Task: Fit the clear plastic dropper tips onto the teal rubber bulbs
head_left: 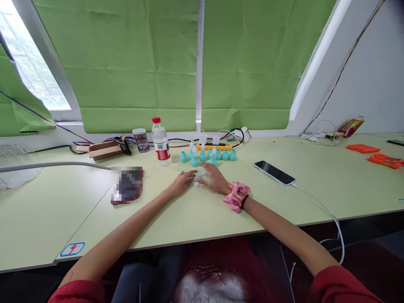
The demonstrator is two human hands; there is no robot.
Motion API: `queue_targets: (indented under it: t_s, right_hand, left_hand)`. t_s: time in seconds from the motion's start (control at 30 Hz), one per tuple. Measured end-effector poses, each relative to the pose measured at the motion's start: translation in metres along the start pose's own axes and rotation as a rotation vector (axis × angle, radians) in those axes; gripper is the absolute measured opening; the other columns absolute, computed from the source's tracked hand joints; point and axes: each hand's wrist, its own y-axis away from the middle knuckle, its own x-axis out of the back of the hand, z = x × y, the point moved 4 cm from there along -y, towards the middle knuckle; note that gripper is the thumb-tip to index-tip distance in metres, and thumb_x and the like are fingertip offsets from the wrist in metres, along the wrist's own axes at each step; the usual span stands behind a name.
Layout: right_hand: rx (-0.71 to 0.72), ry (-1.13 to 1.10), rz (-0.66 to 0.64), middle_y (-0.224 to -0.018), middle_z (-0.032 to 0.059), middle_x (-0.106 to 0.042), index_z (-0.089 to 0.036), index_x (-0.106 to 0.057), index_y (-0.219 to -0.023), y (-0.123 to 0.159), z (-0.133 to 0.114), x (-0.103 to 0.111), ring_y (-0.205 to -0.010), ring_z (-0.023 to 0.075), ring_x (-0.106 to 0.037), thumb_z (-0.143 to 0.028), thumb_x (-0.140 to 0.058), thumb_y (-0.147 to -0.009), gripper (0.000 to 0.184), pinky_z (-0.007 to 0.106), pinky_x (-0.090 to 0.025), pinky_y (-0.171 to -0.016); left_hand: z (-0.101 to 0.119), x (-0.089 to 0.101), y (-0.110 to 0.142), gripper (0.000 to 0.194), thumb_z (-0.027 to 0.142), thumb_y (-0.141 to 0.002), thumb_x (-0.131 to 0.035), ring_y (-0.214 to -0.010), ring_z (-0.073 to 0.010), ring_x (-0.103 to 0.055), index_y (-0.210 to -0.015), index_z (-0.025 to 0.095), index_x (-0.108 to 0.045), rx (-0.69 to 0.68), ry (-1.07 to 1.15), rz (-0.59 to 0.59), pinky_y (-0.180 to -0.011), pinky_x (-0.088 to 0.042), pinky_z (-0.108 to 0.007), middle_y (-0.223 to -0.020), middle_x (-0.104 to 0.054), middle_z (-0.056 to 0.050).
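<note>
Several small clear-and-white plastic pieces point(197, 177) lie in a little cluster on the table between my hands. My left hand point(182, 184) rests at their left side, its fingers stretched out and the tips touching them. From the right, my right hand point(215, 178) curves around the same pieces with thumb and fingers apart. Just beyond stand several teal bulb-shaped bottles point(194, 161), some with translucent pointed tops and others with open necks. My fingers partly cover the clear pieces, so their exact shape is hard to make out.
A water bottle point(161, 143) and a printed can point(141, 141) stand behind on the left. A yellow power strip point(217, 147) lies behind the teal bottles. One phone point(274, 173) with a cable is on the right; a blurred dark-red device point(127, 186) lies left. Orange items point(363, 148) are far right.
</note>
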Motion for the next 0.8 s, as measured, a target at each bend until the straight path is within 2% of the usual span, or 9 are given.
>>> queue_targets:
  t_s: [0.07,0.13,0.23,0.33,0.47,0.53,0.67,0.73,0.8]
  right_hand:
    - [0.057,0.043,-0.080,-0.114,0.0084,-0.049,-0.020,-0.045,-0.114,0.000,-0.006,-0.004,-0.107,0.0270,-0.037,-0.052,-0.052,-0.069,0.056,0.040,-0.032,-0.086]
    - [0.063,0.077,-0.123,-0.103,0.0078,-0.055,-0.020,-0.055,-0.103,0.000,-0.008,-0.007,-0.105,0.0271,-0.038,-0.052,-0.051,-0.070,0.045,0.039,-0.034,-0.084]
    - [0.018,0.082,-0.114,-0.088,0.0060,-0.058,-0.020,-0.060,-0.086,-0.001,-0.005,-0.009,-0.094,0.0204,-0.046,-0.039,-0.048,-0.078,0.024,0.032,-0.038,-0.078]
    - [-0.054,0.091,-0.064,-0.089,0.0057,-0.057,-0.018,-0.059,-0.085,-0.001,0.001,-0.007,-0.089,0.0169,-0.048,-0.029,-0.048,-0.079,0.017,0.029,-0.038,-0.078]
    - [-0.225,0.135,0.030,-0.099,0.0126,-0.053,-0.013,-0.055,-0.095,0.000,0.011,-0.002,-0.097,0.0253,-0.043,-0.036,-0.047,-0.078,0.029,0.040,-0.032,-0.081]
    - [-0.269,0.139,0.034,-0.100,0.0146,-0.052,-0.012,-0.053,-0.100,0.002,0.014,-0.003,-0.095,0.0276,-0.044,-0.040,-0.048,-0.076,0.038,0.043,-0.030,-0.081]
    - [-0.212,0.081,-0.030,-0.094,0.0064,-0.057,-0.018,-0.053,-0.101,0.001,0.013,-0.007,-0.089,0.0198,-0.049,-0.034,-0.052,-0.074,0.031,0.033,-0.032,-0.081]
    - [-0.206,0.056,-0.033,-0.092,0.0041,-0.058,-0.019,-0.055,-0.093,0.000,0.013,-0.008,-0.089,0.0172,-0.049,-0.029,-0.052,-0.074,0.022,0.028,-0.033,-0.079]
    - [-0.250,0.053,-0.001,-0.094,0.0069,-0.057,-0.016,-0.055,-0.090,0.000,0.015,-0.006,-0.093,0.0193,-0.048,-0.027,-0.051,-0.074,0.020,0.030,-0.032,-0.080]
  left_hand:
    - [0.003,0.001,0.001,0.036,0.014,-0.080,-0.033,-0.105,-0.0161,-0.048,-0.114,0.019,-0.043,-0.021,0.002,-0.009,-0.090,-0.036,-0.030,-0.116,-0.053,-0.005]
    - [0.006,0.002,0.002,0.034,0.015,-0.081,-0.033,-0.109,-0.0167,-0.044,-0.112,0.018,-0.044,-0.025,-0.005,-0.012,-0.092,-0.036,-0.030,-0.120,-0.048,-0.007]
    - [0.009,0.001,0.004,0.036,0.026,-0.079,-0.041,-0.114,-0.0207,-0.038,-0.115,0.017,-0.042,-0.021,-0.030,-0.024,-0.095,-0.033,-0.034,-0.123,-0.043,-0.009]
    - [0.009,-0.004,0.003,0.044,0.037,-0.078,-0.045,-0.117,-0.0248,-0.034,-0.118,0.018,-0.039,0.000,-0.066,-0.029,-0.096,-0.029,-0.040,-0.127,-0.038,-0.010]
    - [0.003,-0.011,-0.004,0.057,0.045,-0.078,-0.042,-0.120,-0.0314,-0.027,-0.125,0.016,-0.029,0.071,-0.107,0.016,-0.094,-0.026,-0.049,-0.133,-0.027,-0.016]
    - [0.000,-0.014,-0.010,0.062,0.048,-0.075,-0.045,-0.119,-0.0327,-0.029,-0.125,0.015,-0.028,0.074,-0.111,0.026,-0.093,-0.027,-0.050,-0.132,-0.029,-0.017]
    - [0.006,-0.018,-0.022,0.053,0.036,-0.075,-0.047,-0.110,-0.0246,-0.042,-0.122,0.018,-0.032,-0.002,-0.083,0.021,-0.092,-0.034,-0.039,-0.120,-0.046,-0.010]
    - [0.013,-0.020,-0.028,0.049,0.027,-0.073,-0.048,-0.110,-0.0213,-0.042,-0.119,0.018,-0.034,-0.047,-0.066,0.033,-0.093,-0.034,-0.034,-0.119,-0.047,-0.008]
    - [0.020,-0.023,-0.036,0.049,0.020,-0.069,-0.048,-0.115,-0.0212,-0.036,-0.117,0.016,-0.037,-0.072,-0.054,0.060,-0.096,-0.031,-0.033,-0.122,-0.043,-0.009]
